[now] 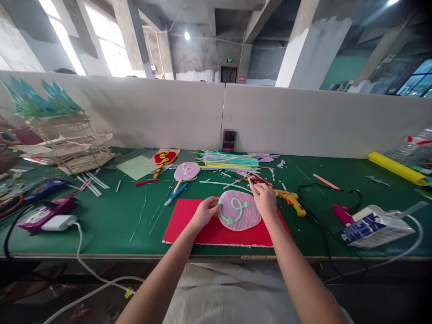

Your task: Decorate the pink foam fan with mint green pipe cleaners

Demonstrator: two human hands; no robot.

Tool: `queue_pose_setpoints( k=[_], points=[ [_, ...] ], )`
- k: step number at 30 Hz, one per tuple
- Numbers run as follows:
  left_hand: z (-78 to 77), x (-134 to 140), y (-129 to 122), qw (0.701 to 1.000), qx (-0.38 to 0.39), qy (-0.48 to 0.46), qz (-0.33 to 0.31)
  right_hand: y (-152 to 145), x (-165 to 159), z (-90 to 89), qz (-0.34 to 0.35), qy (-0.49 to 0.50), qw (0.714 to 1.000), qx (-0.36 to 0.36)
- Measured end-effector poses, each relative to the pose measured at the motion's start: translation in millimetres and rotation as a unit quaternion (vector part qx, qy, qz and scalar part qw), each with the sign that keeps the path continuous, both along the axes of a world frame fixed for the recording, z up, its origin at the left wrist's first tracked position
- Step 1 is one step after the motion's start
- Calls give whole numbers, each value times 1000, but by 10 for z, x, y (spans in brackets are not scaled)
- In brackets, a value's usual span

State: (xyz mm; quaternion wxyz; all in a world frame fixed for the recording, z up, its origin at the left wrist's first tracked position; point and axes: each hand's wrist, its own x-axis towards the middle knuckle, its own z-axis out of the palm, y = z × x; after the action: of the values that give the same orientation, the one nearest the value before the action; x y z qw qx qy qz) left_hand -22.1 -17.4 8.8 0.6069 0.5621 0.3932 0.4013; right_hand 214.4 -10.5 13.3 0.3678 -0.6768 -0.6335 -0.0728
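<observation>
On a red board (192,220) lies a pale purple oval panel (243,218), striped as if covered in rows of straws or pipe cleaners. A mint-green curl (241,207) with small green shapes decorates its face. My left hand (205,212) pinches the panel's left edge, close to one green shape. Over the upper right edge, my right hand (265,200) has its fingers closed around a thin yellow stick (249,181), mostly hidden in the grip. A yellow glue gun (292,201) rests just right of that hand.
Behind the board sit a bundle of coloured strips (231,159), a smaller purple fan (186,171), a red fan (164,157) and a blue pen (176,194). Left are a power strip (37,220) and a wooden stick model (74,148); right, a carton (378,229) and cables.
</observation>
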Motion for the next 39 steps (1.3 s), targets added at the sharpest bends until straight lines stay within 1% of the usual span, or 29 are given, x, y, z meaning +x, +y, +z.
queue_pose_setpoints(
  k=[2, 4, 8, 10, 13, 17, 19, 21, 23, 25, 26, 27, 28, 30, 31, 32, 35, 39],
  points=[
    [-1, -7, 2, 1000, 3, -1, 2, -1, -91, 17, 66, 35, 997, 12],
    [5, -17, 3, 1000, 4, -3, 4, -8, -141, 46, 116, 75, 990, -1],
    [24, -38, 4, 1000, 10, 1, -10, -47, -101, 179, 142, 158, 974, -73],
    [31, -43, 5, 1000, 14, 7, -22, -69, -54, 267, 163, 181, 960, -136],
    [37, -45, 1, 999, 16, 16, -26, -85, -12, 366, 227, 198, 925, -230],
    [45, -50, -6, 999, 14, 15, -25, -80, -5, 399, 304, 214, 871, -320],
    [50, -52, -6, 1000, 8, 10, -20, -95, -4, 406, 318, 231, 840, -375],
    [59, -49, -4, 1000, -2, 0, -8, -136, -5, 419, 323, 263, 809, -415],
    [73, -41, -5, 1000, -8, -9, 8, -193, -19, 429, 334, 296, 775, -447],
    [90, -34, -10, 1000, -1, -3, 23, -240, -58, 417, 359, 313, 735, -483],
    [97, -32, -14, 1000, 6, 8, 27, -251, -92, 398, 370, 319, 719, -495],
    [100, -33, -17, 999, 14, 22, 27, -250, -135, 371, 379, 323, 712, -495],
    [99, -35, -19, 999, 21, 37, 24, -238, -188, 335, 380, 329, 720, -478],
    [83, -43, -19, 998, 34, 60, 8, -184, -315, 248, 360, 348, 773, -389],
    [70, -47, -16, 997, 40, 66, -2, -150, -381, 201, 356, 348, 793, -351],
    [56, -51, -13, 997, 46, 67, -11, -117, -443, 155, 363, 350, 802, -321],
    [33, -55, -4, 996, 57, 67, -28, -55, -571, 38, 375, 351, 810, -285],
    [71, -46, -14, 996, 49, 69, -27, -73, -593, -43, 368, 359, 821, -248]
  ],
)
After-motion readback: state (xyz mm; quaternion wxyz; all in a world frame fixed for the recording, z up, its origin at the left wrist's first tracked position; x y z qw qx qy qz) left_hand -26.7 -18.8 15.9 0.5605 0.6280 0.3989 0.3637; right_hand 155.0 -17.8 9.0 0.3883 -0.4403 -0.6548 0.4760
